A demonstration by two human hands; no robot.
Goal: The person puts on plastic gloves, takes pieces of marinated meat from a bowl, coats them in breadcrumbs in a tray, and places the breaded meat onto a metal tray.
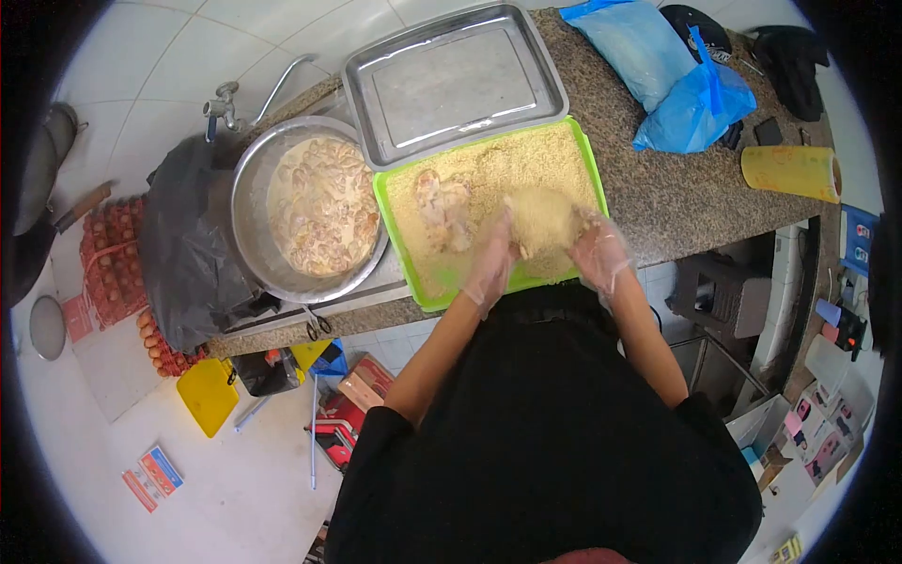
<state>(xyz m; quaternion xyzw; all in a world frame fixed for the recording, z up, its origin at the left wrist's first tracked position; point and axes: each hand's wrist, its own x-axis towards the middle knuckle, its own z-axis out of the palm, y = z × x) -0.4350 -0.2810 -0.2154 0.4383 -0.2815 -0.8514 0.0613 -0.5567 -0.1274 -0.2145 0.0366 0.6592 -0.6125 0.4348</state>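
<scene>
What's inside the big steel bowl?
Meat pieces in a pale liquid. They cover the bottom of the bowl, so whatever lies under them can't be seen.

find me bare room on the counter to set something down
Bare speckled counter lies between the green tray, blue bags and yellow roll; the steel tray also looks unfilled. Left of the green tray it is crowded: steel bowl, then black plastic.

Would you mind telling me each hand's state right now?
Left hand: gloved, at the left of the blurred crumb mass; grip unclear.
Right hand: gloved, at its right; grip unclear.
</scene>
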